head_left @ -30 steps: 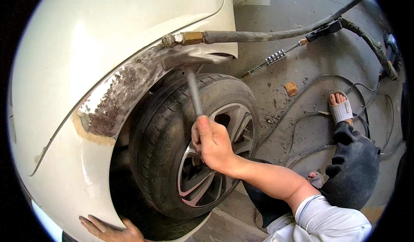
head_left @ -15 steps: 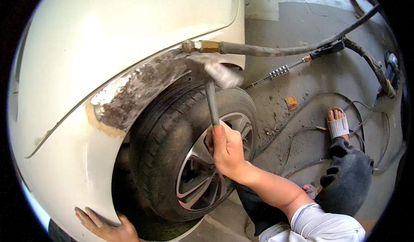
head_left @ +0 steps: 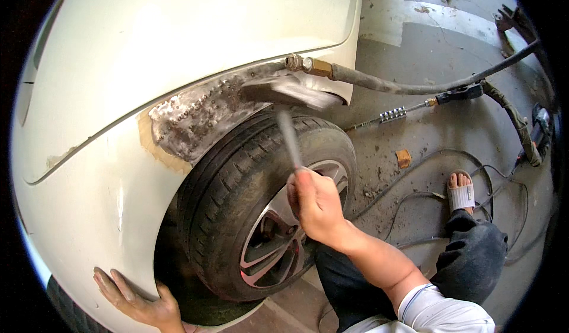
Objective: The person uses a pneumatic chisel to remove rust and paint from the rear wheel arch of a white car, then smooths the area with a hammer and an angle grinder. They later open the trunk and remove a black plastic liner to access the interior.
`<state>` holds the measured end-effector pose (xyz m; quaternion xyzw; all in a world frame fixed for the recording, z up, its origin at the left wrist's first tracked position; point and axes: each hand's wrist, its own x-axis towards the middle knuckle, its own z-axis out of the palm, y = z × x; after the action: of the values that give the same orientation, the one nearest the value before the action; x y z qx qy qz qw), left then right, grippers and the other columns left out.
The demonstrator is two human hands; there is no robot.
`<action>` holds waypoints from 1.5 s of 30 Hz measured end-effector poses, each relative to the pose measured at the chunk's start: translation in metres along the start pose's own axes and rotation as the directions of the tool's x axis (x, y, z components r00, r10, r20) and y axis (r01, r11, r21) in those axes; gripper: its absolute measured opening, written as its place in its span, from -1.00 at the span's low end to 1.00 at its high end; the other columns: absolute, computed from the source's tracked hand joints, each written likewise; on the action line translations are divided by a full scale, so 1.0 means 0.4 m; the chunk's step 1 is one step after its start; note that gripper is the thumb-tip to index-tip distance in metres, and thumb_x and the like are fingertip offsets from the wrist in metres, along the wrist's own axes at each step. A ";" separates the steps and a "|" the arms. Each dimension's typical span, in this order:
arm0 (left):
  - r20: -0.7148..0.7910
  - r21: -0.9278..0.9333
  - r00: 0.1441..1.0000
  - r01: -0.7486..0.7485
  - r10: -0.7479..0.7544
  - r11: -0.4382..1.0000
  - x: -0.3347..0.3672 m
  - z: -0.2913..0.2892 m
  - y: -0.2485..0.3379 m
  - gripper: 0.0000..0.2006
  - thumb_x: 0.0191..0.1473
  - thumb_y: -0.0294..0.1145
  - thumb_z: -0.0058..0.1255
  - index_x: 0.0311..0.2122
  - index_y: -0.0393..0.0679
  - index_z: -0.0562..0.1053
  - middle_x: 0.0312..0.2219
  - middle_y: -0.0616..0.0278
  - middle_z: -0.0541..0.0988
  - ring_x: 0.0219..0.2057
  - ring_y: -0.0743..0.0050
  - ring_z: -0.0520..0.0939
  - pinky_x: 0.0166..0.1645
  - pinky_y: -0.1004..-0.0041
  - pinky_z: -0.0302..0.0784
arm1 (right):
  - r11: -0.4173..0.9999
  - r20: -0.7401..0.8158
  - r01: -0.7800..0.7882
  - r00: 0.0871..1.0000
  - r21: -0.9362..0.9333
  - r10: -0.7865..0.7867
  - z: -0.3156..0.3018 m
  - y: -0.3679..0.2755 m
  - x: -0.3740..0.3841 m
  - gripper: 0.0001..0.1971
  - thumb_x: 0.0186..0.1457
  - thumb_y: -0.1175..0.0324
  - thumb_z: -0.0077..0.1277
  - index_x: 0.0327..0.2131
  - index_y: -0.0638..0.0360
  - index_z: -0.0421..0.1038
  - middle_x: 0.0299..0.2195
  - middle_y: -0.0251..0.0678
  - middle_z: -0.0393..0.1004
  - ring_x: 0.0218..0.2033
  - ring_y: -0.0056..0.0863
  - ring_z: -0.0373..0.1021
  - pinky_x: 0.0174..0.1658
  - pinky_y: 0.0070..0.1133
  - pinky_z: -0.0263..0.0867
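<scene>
the right grip [head_left: 320, 205] holds a blurred hammer [head_left: 290, 138] near the bare-metal patch [head_left: 192, 122], the left grip [head_left: 142, 304] on the white fender [head_left: 115, 208].

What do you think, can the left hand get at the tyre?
Probably yes. The left hand lies spread on the fender, its thumb at the edge facing the tyre. Nothing shows in the way, though the space between is dark.

On the grey floor [head_left: 435, 51] we see a metal rod [head_left: 392, 114] with a ringed section, and a black handle [head_left: 461, 94] at its far end, near a thick wrapped cable [head_left: 519, 124]. Below the rod we find a small orange-brown block [head_left: 403, 158] near scattered dark crumbs [head_left: 376, 186]. Thinner dark cables [head_left: 444, 150] loop past them, and we spot a pale patch [head_left: 382, 18] higher up.
</scene>
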<state>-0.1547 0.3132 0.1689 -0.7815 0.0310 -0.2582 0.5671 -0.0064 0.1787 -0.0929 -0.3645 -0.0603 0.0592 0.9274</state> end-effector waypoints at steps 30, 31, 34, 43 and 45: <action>-0.009 -0.116 0.999 0.038 -0.039 0.993 -0.004 0.016 0.001 -0.29 -0.16 -0.41 -0.07 0.21 -0.18 0.12 0.19 0.01 0.15 0.22 -0.03 0.13 0.29 0.07 -0.02 | 0.982 -0.017 -0.155 0.987 0.112 0.158 -0.014 0.003 0.018 -0.52 0.29 0.05 -0.41 -0.60 0.16 0.18 -0.73 -0.50 0.16 -0.70 -0.74 0.09 -0.63 -0.70 0.01; -0.005 -0.104 0.999 0.035 -0.036 0.994 -0.008 0.012 -0.003 -0.29 -0.17 -0.43 -0.07 0.20 -0.17 0.13 0.19 0.01 0.16 0.22 -0.02 0.13 0.29 0.07 -0.02 | 0.974 -0.004 -0.186 0.982 0.128 0.188 -0.014 -0.007 0.011 -0.52 0.30 0.05 -0.42 -0.60 0.15 0.18 -0.73 -0.50 0.16 -0.70 -0.74 0.09 -0.63 -0.70 0.02; 0.002 -0.078 1.000 0.029 -0.029 0.997 -0.012 0.008 -0.009 -0.29 -0.19 -0.48 -0.06 0.19 -0.17 0.14 0.19 0.02 0.17 0.22 -0.01 0.14 0.29 0.06 -0.01 | 0.987 0.033 -0.129 0.991 0.092 0.127 -0.010 0.005 0.004 -0.50 0.29 0.01 -0.44 -0.61 0.15 0.17 -0.75 -0.49 0.16 -0.74 -0.73 0.08 -0.66 -0.70 0.00; -0.028 -0.061 0.999 0.020 -0.022 0.998 0.005 0.009 0.005 -0.38 -0.04 -0.32 -0.10 0.19 -0.20 0.15 0.18 -0.03 0.17 0.21 -0.05 0.16 0.28 0.05 -0.01 | 0.997 0.020 -0.073 0.997 0.014 0.073 -0.010 0.001 0.019 -0.50 0.29 0.01 -0.45 -0.62 0.12 0.16 -0.74 -0.49 0.18 -0.73 -0.75 0.06 -0.67 -0.73 -0.02; -0.051 -0.045 0.999 0.002 -0.004 0.999 0.011 0.013 0.009 -0.39 0.00 -0.25 -0.13 0.18 -0.22 0.16 0.18 -0.04 0.17 0.21 -0.07 0.16 0.27 0.06 0.00 | 0.985 -0.017 -0.129 0.991 0.113 0.132 -0.010 0.005 0.030 -0.51 0.30 0.03 -0.43 -0.61 0.13 0.16 -0.73 -0.52 0.14 -0.73 -0.75 0.05 -0.66 -0.72 -0.02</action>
<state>-0.1476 0.3151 0.1663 -0.7874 0.0500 -0.2781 0.5478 0.0060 0.1794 -0.0965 -0.3159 -0.0213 0.1186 0.9411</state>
